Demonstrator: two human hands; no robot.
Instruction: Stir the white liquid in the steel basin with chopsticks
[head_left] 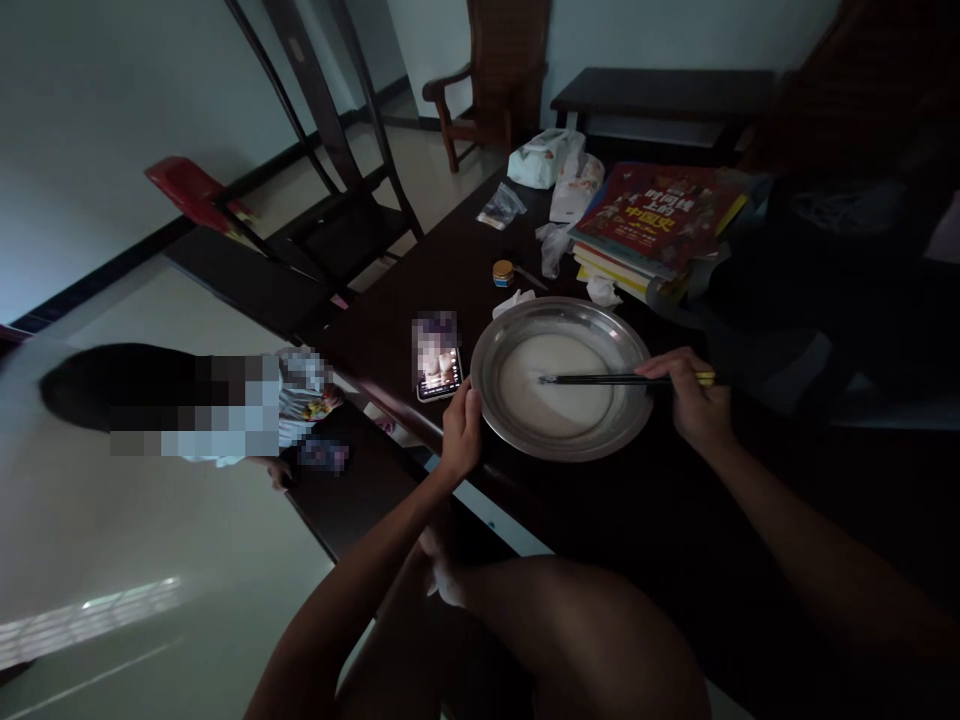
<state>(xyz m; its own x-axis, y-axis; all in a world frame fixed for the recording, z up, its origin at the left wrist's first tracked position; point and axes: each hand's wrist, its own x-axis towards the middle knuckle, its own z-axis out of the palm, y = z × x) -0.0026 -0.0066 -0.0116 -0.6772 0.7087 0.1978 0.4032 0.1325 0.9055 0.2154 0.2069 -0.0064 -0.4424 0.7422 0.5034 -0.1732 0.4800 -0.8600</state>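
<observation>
A wide metal basin (634,430) stands on the dark table and holds a milky white liquid or batter (570,345). At its near left side, my left hand (461,432) grips the rim, thumb against the edge and fingers mostly hidden below. My right hand (694,398) is closed around a pair of black chopsticks (607,380), whose yellowish ends stick out past the fist. The chopsticks lie low across the basin's right rim, and their far tips touch the white contents near the middle.
A lit phone (438,362) lies left of the basin. Behind are a small jar (503,273), crumpled tissue (602,291), plastic bags (546,158) and stacked books (660,215). Another person (225,400) is at the bench (341,505) on the left.
</observation>
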